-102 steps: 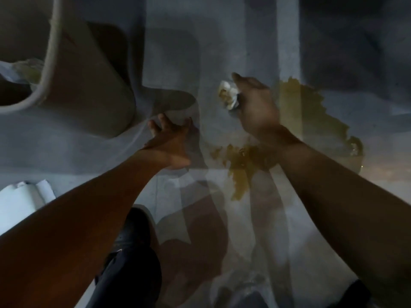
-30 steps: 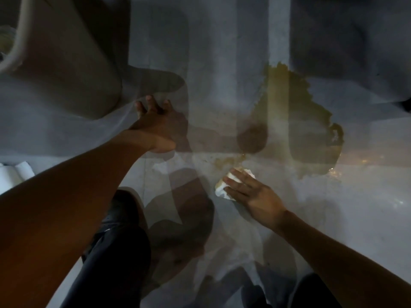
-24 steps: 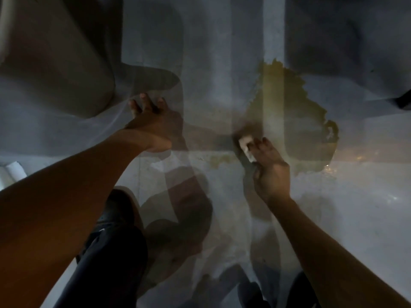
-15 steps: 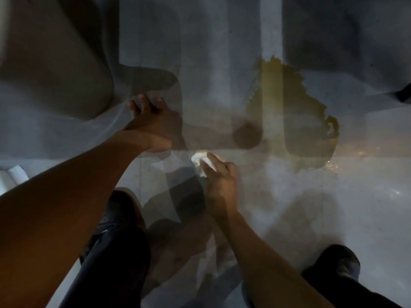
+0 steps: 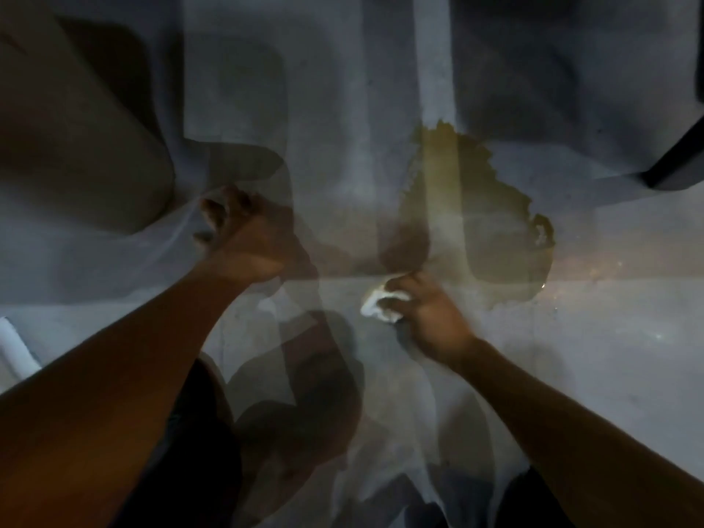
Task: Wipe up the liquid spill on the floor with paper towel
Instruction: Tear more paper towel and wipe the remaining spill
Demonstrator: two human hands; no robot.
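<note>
Seen from above in dim light, the right hand (image 5: 426, 318) clenched a crumpled white paper towel (image 5: 377, 304) against the grey floor (image 5: 571, 356), just beside the near edge of a yellowish-brown spill (image 5: 476, 222). The left hand (image 5: 247, 238) braced on the floor, fingers bent, its grip holding nothing.

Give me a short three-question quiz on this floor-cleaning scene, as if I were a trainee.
1. True or false: the right hand holds a wad of paper towel.
2. Where does the brown spill lie from the wad? A) beyond it and to the right B) under the left hand C) nearer than the wad
3. Fill in: the left hand rests on the ____.

Key: 1 true. 2 A. 3 floor.
</note>
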